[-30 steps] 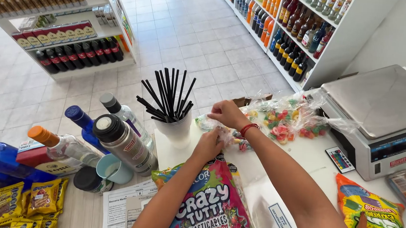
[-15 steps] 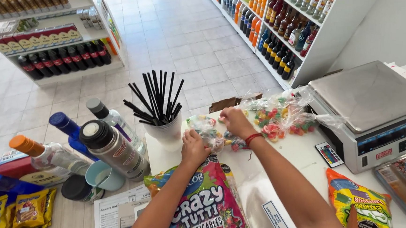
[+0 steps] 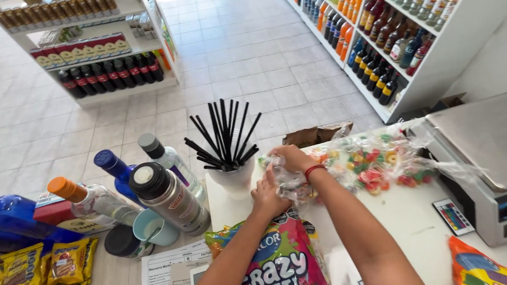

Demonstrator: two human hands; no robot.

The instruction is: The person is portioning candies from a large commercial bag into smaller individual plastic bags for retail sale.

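Both my hands are closed on a small clear plastic bag of candy (image 3: 291,185) over the white counter (image 3: 412,228). My left hand (image 3: 269,195) grips its near side, and my right hand (image 3: 290,158), with a red band on the wrist, pinches its top. Just left of the hands stands a white cup of black straws (image 3: 226,158). A larger clear bag of coloured gummy candies (image 3: 375,162) lies to the right. A big colourful candy bag (image 3: 284,262) sits under my left forearm.
A silver scale (image 3: 493,151) stands at the right, with a small calculator (image 3: 453,216) before it. Bottles and a steel thermos (image 3: 171,197) crowd the left. An orange snack bag (image 3: 485,283) lies bottom right. Shelves of bottles line the tiled floor behind.
My hands have drawn together on the small clear bag, beside the straw cup. The view has shifted slightly.
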